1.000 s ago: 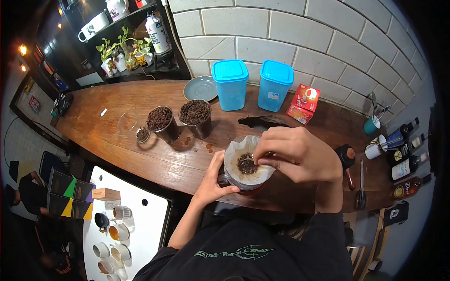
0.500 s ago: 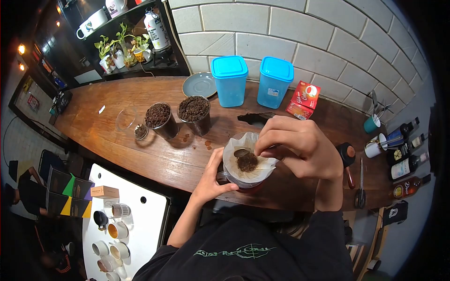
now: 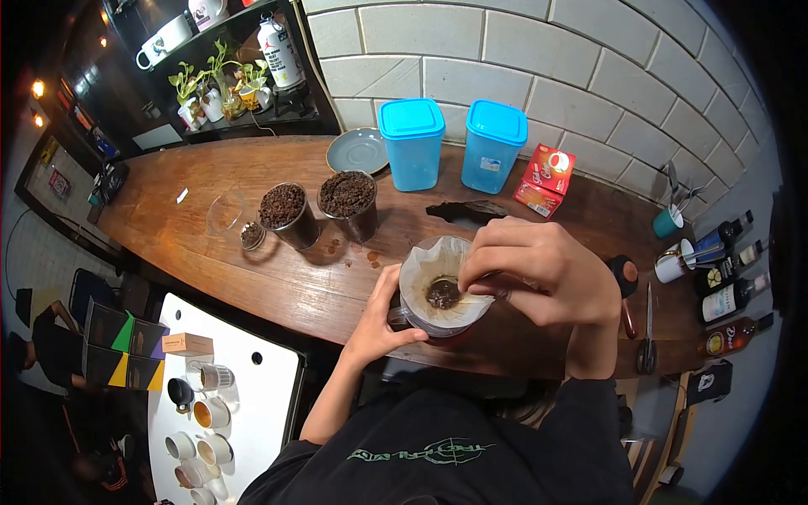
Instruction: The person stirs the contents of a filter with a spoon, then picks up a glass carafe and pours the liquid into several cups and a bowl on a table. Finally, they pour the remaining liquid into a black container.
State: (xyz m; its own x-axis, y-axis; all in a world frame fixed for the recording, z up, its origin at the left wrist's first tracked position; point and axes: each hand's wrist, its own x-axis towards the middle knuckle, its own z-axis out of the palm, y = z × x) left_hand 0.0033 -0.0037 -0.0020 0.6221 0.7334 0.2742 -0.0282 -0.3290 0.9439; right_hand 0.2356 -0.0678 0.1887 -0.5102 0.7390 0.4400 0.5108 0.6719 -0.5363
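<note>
The left hand grips the glass dripper near the tabletop edge, steadying it while the right hand pinches a spoon in the grounds inside the paper filter.

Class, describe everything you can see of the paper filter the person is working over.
The paper filter is white, thin and creased, opened into a cone with a wavy rim. It sits upright in a glass vessel near the front edge of the wooden counter. A dark, wet-looking clump of coffee grounds lies at its bottom. The right hand reaches over its rim, fingertips pinching something inside; the tool is mostly hidden. The left hand grips the vessel below it.
</note>
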